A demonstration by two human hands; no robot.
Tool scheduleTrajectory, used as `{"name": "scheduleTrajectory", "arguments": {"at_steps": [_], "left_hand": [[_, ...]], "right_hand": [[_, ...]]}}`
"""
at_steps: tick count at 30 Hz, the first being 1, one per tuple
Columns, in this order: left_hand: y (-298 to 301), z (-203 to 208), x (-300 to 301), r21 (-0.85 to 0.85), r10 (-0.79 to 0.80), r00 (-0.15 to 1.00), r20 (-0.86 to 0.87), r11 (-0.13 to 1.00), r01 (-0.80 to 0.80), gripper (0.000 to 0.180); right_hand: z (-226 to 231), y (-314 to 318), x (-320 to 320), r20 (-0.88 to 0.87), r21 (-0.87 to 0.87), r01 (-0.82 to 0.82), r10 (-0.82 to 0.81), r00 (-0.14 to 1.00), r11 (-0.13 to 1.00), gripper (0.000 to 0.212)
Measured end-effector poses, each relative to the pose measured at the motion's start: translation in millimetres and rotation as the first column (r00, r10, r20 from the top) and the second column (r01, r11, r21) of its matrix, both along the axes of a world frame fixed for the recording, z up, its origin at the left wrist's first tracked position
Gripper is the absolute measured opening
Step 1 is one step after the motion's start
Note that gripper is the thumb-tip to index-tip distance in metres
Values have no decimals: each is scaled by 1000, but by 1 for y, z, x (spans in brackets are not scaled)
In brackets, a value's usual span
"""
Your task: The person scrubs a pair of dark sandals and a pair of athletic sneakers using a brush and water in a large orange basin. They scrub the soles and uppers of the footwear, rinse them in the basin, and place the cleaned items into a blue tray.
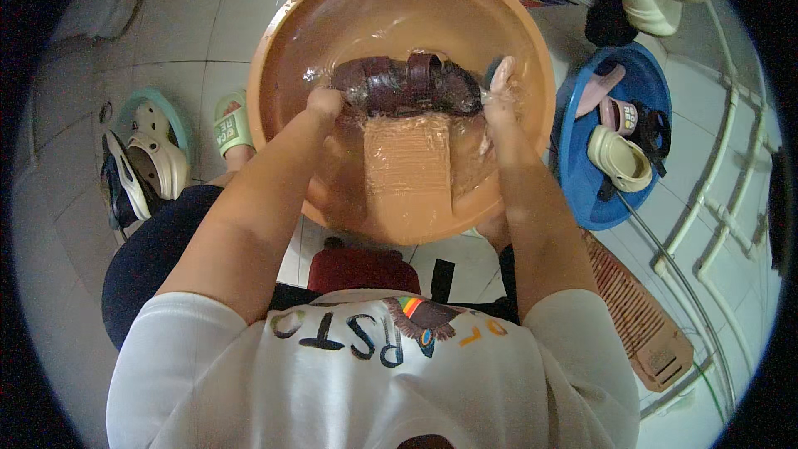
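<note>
A dark brown strapped sandal (386, 87) lies across the water in a large orange basin (268, 75), partly under the surface. My left hand (327, 102) closes on its left end, fingers hidden behind the wrist and in the water. At the sandal's right end is my right hand (499, 96), closed, with one digit pointing up. A small dark rounded edge (491, 73) shows beside that digit; I cannot tell whether it belongs to the sandal. Below the sandal, a ribbed washboard slope (407, 162) of the same orange runs toward me, wet and rippled.
On the right stands a blue basin (573, 191) holding a beige clog (619, 158) and other footwear. A brown ribbed washboard (636, 316) leans near white pipes (719, 175). Beige clogs (158, 162) and a dark shoe (125, 179) sit left. A red stool (362, 270) is beneath me.
</note>
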State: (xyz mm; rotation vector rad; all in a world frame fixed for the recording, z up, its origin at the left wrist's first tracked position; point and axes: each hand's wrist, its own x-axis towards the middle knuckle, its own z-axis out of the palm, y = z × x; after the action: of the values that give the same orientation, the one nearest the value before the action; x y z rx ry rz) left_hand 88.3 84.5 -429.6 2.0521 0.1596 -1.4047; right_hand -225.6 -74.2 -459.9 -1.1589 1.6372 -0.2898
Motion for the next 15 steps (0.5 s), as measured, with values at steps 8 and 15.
{"name": "scheduleTrajectory", "arguments": {"at_steps": [8, 15], "left_hand": [[-25, 38, 22, -238, 276, 873, -402, 889, -391, 45], [-36, 79, 51, -588, -405, 908, -109, 763, 270, 57]], "right_hand": [[144, -23, 114, 34, -9, -75, 75, 997, 997, 59], [78, -29, 24, 120, -77, -333, 340, 933, 940, 45]]}}
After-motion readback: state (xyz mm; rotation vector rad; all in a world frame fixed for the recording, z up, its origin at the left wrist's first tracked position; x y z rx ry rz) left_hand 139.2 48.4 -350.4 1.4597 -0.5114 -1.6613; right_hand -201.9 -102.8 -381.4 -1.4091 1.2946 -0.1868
